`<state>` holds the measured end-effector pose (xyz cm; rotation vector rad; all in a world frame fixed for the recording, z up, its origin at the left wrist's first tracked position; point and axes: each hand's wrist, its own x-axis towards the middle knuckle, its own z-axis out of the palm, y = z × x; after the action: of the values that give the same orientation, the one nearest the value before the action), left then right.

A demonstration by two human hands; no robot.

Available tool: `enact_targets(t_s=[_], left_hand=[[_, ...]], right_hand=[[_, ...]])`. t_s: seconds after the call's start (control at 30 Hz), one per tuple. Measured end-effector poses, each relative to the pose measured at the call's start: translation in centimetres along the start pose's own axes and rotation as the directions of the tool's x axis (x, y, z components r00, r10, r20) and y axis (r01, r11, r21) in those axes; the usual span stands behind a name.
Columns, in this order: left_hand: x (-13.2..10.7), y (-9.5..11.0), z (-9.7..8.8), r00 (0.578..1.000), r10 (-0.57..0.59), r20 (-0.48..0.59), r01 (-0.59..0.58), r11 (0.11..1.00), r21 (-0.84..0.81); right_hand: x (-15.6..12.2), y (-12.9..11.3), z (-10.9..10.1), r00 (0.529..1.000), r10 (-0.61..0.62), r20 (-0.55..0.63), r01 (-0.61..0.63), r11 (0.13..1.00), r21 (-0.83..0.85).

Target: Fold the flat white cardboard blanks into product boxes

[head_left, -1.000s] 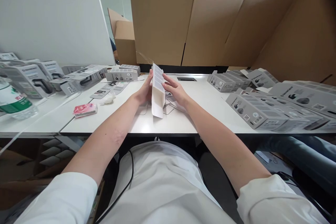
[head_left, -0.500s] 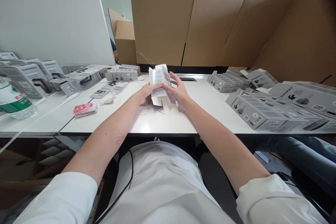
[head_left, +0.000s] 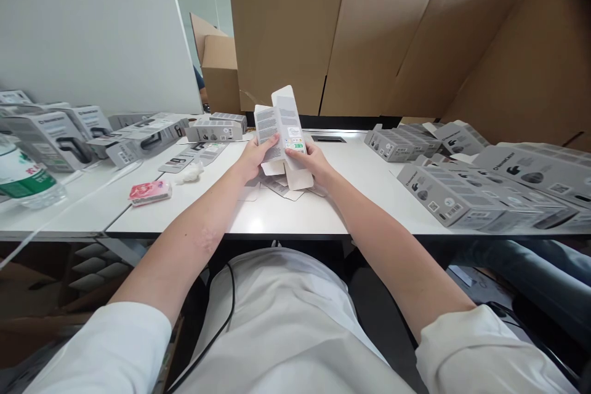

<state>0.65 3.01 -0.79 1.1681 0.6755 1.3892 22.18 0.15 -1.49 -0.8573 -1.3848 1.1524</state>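
Note:
Between my two hands is a grey and white printed cardboard box [head_left: 287,116], its end flaps sticking out at top and bottom. My left hand [head_left: 253,157] grips its left side, thumb on the printed face. On the right edge my right hand [head_left: 314,163] is closed, with the thumb across the panel near a green label. The fingers behind the box are hidden. Under it, flat printed cardboard pieces [head_left: 282,187] lie on the white table [head_left: 364,197].
Several grey boxes [head_left: 452,194] lie at the right, more boxes [head_left: 60,135] at the left. A pink-and-white packet [head_left: 150,192], crumpled white tissue [head_left: 190,173] and a bottle with a green label [head_left: 28,178] are on the left. Large cardboard [head_left: 286,31] stands behind the table.
The box in my hands has turned so that two printed panels face me, and its flaps now stand out further above and below. Both hands have shifted their hold on it.

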Motion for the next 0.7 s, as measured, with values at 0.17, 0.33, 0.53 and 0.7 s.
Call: enact_targets(t_s=[0.17, 0.33, 0.53, 0.7], left_hand=[[-0.2, 0.1, -0.2, 0.999, -0.036, -0.030, 0.040, 0.990, 0.133], [-0.9, 1.0, 0.1, 0.998, -0.061, 0.028, 0.056, 0.988, 0.143], [-1.3, 1.3, 0.3, 1.000, -0.026, 0.005, 0.024, 0.970, 0.241], [-1.1, 0.7, 0.2, 1.000, -0.004, -0.015, 0.008, 0.961, 0.277]], right_hand=[[-0.4, 0.0, 0.3, 0.998, 0.053, 0.036, -0.052, 0.998, -0.036], [-0.2, -0.3, 0.5, 1.000, -0.008, -0.008, 0.007, 0.999, -0.044], [0.0, 0.0, 0.3, 0.998, -0.053, -0.024, 0.052, 0.997, -0.054], [0.5, 0.6, -0.1, 0.996, -0.082, -0.025, 0.080, 0.994, -0.073]])
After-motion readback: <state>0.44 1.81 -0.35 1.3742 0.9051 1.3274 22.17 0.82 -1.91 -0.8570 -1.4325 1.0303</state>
